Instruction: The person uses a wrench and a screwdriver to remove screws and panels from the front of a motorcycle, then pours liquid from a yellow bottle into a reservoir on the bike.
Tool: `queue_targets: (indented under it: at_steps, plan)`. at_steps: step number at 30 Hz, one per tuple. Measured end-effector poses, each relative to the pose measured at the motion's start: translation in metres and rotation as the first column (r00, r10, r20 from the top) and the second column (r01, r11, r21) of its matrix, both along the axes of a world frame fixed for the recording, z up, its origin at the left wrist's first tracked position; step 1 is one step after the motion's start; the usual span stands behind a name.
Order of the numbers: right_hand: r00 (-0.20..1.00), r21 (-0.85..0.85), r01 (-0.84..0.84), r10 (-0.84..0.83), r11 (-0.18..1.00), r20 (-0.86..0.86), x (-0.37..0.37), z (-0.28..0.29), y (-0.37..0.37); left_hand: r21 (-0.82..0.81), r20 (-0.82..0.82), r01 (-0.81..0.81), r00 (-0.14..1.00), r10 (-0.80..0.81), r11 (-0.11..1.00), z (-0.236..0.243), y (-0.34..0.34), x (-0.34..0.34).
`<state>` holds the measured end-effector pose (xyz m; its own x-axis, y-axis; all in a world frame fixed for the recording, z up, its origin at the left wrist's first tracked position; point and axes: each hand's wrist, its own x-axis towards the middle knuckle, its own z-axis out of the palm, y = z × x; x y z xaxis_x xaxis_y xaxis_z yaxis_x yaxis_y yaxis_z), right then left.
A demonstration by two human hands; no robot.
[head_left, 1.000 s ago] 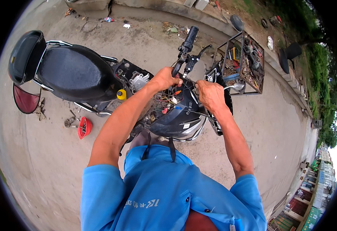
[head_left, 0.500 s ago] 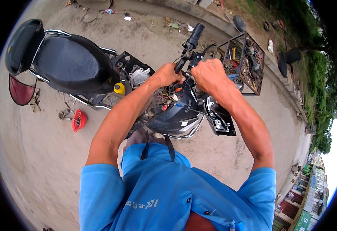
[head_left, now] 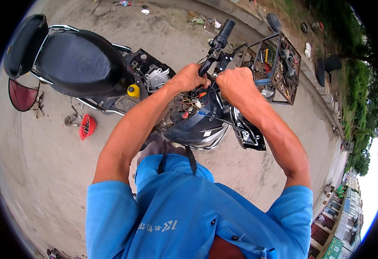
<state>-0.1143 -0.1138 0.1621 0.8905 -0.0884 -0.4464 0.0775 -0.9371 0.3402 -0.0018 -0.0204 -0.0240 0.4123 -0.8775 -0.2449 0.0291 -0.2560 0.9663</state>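
The black tubular handlebar [head_left: 216, 52] extends lengthwise forward-right from the bare left hand [head_left: 191, 79], the nearer, fingers curled at its near end, grip indeterminable; the bare right hand [head_left: 235, 83] shows knuckles, closure and contents hidden.

"What's different?"

"The bare right hand [head_left: 236, 84] is closer to the bare left hand [head_left: 192, 78] and the black handlebar with the ribbed grip [head_left: 226, 31]."

"Anything else?"

"More of the black-and-chrome front housing [head_left: 248, 135] shows now."
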Motion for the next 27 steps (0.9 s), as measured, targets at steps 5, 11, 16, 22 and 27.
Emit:
queue_targets:
  at_steps: [5,11,16,22,27]
  plan:
    - [0.941,0.177,-0.024,-0.037,0.984,0.338,-0.054,-0.044,-0.038,-0.023,-0.063,0.046,0.997,-0.048,0.999,-0.006,-0.004,0.001]
    - [0.79,0.395,-0.021,-0.227,0.919,0.569,-0.076,-0.101,-0.048,0.057,0.016,0.019,1.0,-0.02,0.998,0.016,0.001,0.0]
    - [0.639,0.562,-0.09,-0.385,0.822,0.666,-0.079,-0.142,-0.045,0.119,-0.001,0.002,1.0,-0.002,0.993,0.02,0.007,-0.002]
    - [0.445,0.688,-0.242,-0.552,0.684,0.705,-0.075,-0.183,-0.034,0.066,-0.02,0.018,1.0,-0.017,0.998,0.024,0.008,-0.004]
    - [0.63,0.736,-0.036,-0.556,0.676,0.542,-0.089,-0.158,-0.032,0.05,-0.057,0.011,0.998,-0.008,0.999,0.026,0.007,-0.001]
